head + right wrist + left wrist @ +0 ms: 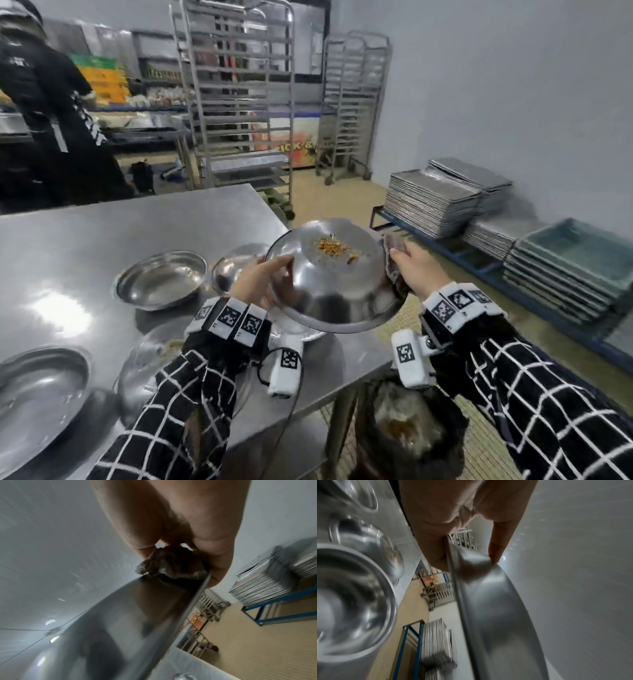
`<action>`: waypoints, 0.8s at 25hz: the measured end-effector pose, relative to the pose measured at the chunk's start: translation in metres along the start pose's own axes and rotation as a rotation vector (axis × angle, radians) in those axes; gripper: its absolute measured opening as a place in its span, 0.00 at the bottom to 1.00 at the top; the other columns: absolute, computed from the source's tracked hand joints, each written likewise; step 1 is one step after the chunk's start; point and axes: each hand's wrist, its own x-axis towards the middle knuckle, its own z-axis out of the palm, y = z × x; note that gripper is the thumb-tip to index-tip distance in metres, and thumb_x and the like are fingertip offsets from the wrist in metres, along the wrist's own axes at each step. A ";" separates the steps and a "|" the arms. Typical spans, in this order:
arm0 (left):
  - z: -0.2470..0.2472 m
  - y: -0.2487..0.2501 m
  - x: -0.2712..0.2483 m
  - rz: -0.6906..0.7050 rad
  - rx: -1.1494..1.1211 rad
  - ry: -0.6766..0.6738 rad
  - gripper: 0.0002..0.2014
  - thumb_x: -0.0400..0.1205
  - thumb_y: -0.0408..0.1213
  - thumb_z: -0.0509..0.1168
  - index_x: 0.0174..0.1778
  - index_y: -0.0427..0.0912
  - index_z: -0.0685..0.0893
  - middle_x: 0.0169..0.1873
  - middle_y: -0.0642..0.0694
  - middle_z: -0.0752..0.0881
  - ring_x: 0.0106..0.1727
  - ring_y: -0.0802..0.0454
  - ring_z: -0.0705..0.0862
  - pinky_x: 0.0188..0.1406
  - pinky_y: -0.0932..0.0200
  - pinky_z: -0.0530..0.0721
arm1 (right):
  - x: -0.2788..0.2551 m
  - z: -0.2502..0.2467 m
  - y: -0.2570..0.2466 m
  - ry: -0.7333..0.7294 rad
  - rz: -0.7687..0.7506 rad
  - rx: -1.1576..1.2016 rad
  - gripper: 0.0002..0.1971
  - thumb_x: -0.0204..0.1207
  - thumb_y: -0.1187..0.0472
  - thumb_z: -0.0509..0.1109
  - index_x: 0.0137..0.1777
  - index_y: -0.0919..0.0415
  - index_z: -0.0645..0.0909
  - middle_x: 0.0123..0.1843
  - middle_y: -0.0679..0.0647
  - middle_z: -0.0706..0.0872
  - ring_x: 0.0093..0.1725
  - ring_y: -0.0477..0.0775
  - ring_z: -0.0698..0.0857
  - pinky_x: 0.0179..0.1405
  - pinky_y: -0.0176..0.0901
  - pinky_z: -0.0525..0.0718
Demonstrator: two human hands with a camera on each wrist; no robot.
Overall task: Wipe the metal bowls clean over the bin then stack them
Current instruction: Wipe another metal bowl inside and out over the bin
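the held metal bowl [337, 281] is upside down and tilted, in the air just past the near right corner of the steel table [102, 240], with the lined bin [407, 435] lower down on the floor beside the table leg. orange food scraps [337, 246] cling to the flat bottom of the bowl, which faces up. the left hand [262, 279] grips the bowl's left rim, thumb on one side of the edge and fingers on the other, as the left wrist view shows. the right hand [416, 267] is closed round a dark cloth [394, 253] and clamps it against the bowl's right rim; in the right wrist view the cloth bunches between thumb and fingers at the edge.

on the table, a second bowl [161, 279] sits upright to the left, a third bowl [236, 267] lies partly hidden behind the left hand, and a wide bowl [37, 394] sits at the near left edge. another bowl rim shows below the held one, mostly covered.

farther right, stacked metal trays [435, 202] rest on a low blue frame [479, 263] along the wall. tall wire racks [239, 102] stand at the far side, and another person in dark clothes [51, 113] stands at the far left.
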 end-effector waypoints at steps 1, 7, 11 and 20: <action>0.023 -0.010 -0.001 -0.012 -0.005 -0.027 0.01 0.82 0.34 0.65 0.46 0.40 0.81 0.42 0.41 0.84 0.43 0.45 0.83 0.54 0.44 0.82 | -0.004 -0.017 0.016 0.016 0.023 -0.004 0.21 0.85 0.55 0.58 0.75 0.59 0.72 0.75 0.56 0.76 0.73 0.57 0.74 0.63 0.41 0.69; 0.107 -0.059 0.029 -0.076 0.007 -0.060 0.29 0.64 0.55 0.76 0.56 0.39 0.85 0.52 0.37 0.89 0.57 0.39 0.86 0.65 0.39 0.80 | -0.011 -0.072 0.093 0.158 0.119 0.070 0.17 0.85 0.55 0.58 0.71 0.54 0.75 0.67 0.53 0.81 0.64 0.54 0.79 0.54 0.40 0.70; 0.154 -0.079 0.062 -0.140 0.038 -0.098 0.20 0.72 0.48 0.73 0.53 0.38 0.86 0.52 0.35 0.88 0.59 0.36 0.85 0.63 0.40 0.81 | 0.009 -0.081 0.134 0.248 0.217 0.134 0.16 0.85 0.57 0.58 0.70 0.56 0.76 0.65 0.53 0.82 0.57 0.50 0.78 0.53 0.38 0.69; 0.216 -0.093 0.153 -0.193 0.085 -0.110 0.13 0.82 0.38 0.66 0.58 0.34 0.84 0.49 0.38 0.89 0.45 0.46 0.87 0.39 0.58 0.85 | 0.102 -0.086 0.194 0.281 0.314 0.223 0.16 0.84 0.59 0.60 0.70 0.54 0.77 0.60 0.48 0.83 0.57 0.47 0.80 0.57 0.40 0.73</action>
